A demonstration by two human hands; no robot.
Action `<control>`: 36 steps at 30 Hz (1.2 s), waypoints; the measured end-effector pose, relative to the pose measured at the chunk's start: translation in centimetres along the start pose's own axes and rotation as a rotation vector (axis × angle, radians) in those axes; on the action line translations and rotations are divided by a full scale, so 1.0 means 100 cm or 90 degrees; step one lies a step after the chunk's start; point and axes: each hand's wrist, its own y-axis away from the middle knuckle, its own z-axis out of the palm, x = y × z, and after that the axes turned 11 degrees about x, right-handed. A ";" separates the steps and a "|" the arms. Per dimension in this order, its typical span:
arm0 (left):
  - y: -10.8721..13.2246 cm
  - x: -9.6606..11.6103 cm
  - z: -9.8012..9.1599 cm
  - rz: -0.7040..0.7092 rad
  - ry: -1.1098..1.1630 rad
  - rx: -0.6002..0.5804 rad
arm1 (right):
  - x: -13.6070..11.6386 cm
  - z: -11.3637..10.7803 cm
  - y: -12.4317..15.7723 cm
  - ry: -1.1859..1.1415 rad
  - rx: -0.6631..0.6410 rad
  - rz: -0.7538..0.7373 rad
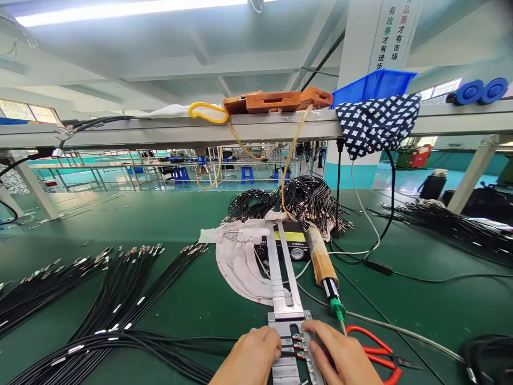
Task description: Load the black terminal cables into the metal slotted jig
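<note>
My left hand [252, 355] and my right hand [340, 355] rest at the bottom edge on a grey metal jig [286, 307] on the green bench. Their fingertips press black cables with small metal terminals [297, 345] into the jig's slots, left fingers curled on the cables, right fingers bent beside the terminals. A soldering iron [326, 278] with a taped handle and green collar lies just right of the jig, tip toward my right hand.
Bundles of black cables [120, 289] fan across the left bench, more [296, 200] at the back. Red-handled scissors [377, 347] lie right of my hand. A white cloth [240, 256] and soldering station [294, 243] sit behind the jig. An overhead shelf [160, 130] holds orange cases and a blue bin.
</note>
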 end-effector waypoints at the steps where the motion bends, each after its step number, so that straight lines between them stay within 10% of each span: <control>1: 0.000 -0.001 0.002 -0.001 0.011 0.002 | 0.000 -0.001 0.000 -0.001 -0.005 0.003; 17: 0.002 -0.007 0.011 0.091 -0.060 0.029 | 0.000 -0.019 -0.006 0.163 -0.171 -0.196; 25: 0.016 0.000 0.041 0.075 -0.105 0.141 | 0.016 -0.005 0.005 0.282 -0.120 -0.304; 36: 0.019 -0.005 -0.010 -0.012 0.086 -0.082 | 0.013 0.002 0.013 0.267 -0.100 -0.212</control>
